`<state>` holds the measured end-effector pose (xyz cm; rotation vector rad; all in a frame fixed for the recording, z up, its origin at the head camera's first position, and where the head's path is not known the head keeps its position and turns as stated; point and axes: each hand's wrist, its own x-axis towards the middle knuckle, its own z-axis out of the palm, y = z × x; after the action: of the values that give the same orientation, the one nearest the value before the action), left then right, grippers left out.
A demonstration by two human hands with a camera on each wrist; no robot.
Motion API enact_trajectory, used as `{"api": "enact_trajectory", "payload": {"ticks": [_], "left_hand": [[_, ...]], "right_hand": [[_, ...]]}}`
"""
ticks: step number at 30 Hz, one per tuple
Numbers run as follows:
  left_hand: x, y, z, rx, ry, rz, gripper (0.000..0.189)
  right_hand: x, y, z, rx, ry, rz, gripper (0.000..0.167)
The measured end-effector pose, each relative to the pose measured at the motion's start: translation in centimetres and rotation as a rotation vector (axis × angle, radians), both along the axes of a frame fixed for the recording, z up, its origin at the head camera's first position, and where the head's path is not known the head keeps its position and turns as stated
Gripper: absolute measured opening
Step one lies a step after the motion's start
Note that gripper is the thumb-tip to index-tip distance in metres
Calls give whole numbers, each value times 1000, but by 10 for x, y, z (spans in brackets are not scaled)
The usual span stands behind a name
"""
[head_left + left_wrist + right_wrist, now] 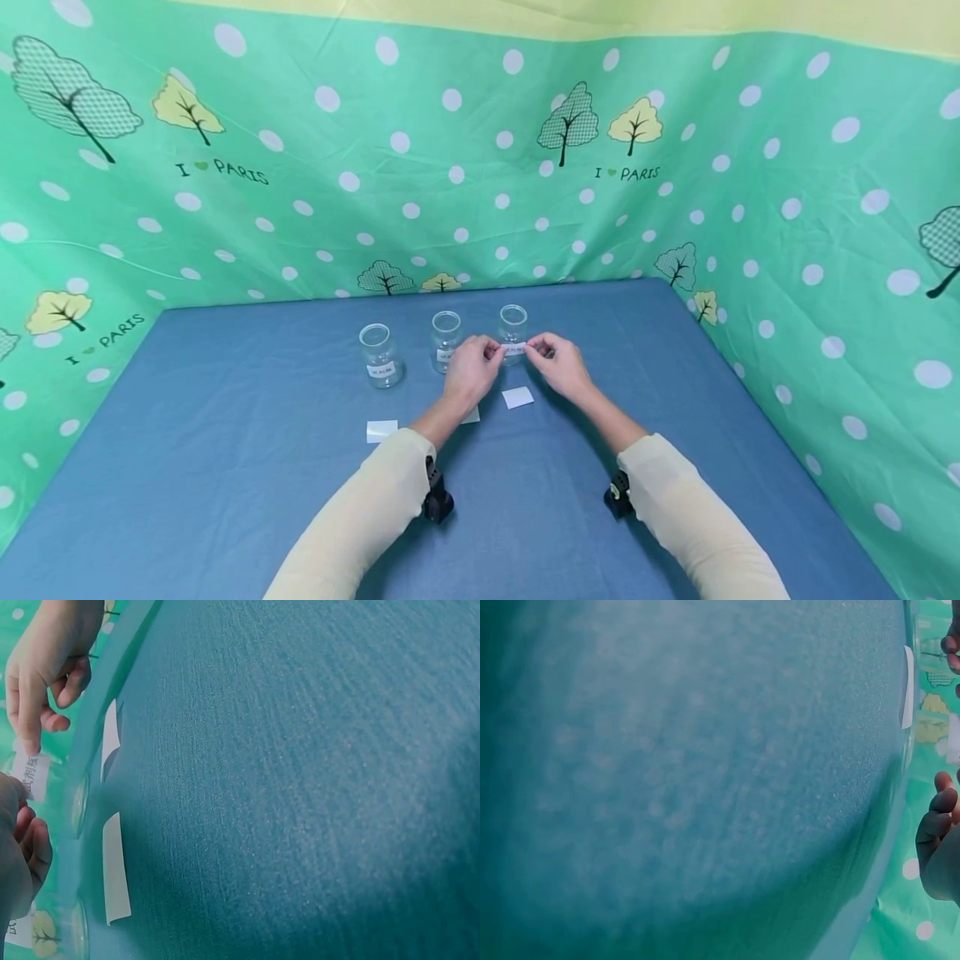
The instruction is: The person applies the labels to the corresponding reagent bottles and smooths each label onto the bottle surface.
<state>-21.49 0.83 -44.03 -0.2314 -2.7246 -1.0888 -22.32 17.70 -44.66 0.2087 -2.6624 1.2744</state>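
My left hand [474, 367] pinches the left end of a small white printed label [513, 349] between thumb and forefinger. At the label's other end are the thumb and forefinger of my right hand [561, 365]. The label lies across the front of the rightmost clear glass jar [513, 328], which is open at the top. In the left wrist view the dark characters on the label [32, 778] show between both hands. Part of the middle jar [446, 327] is hidden behind my left hand; its own white label peeks out.
Farther left stands a third glass jar [382, 357] with a label on its front. Small white paper pieces lie on the blue cloth: one [517, 397] before the right jar, another [471, 415] partly under my left wrist, a third [382, 431] at the left. A green dotted curtain [480, 183] hangs behind.
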Motion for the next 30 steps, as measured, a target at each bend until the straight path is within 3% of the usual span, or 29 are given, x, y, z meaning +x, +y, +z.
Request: {"api": "enact_trajectory", "payload": {"ticks": [30], "left_hand": [[4,1,-1,-30,-33,40,29]], "right_hand": [[-2,0,1,-27,-10,-49,20]]}}
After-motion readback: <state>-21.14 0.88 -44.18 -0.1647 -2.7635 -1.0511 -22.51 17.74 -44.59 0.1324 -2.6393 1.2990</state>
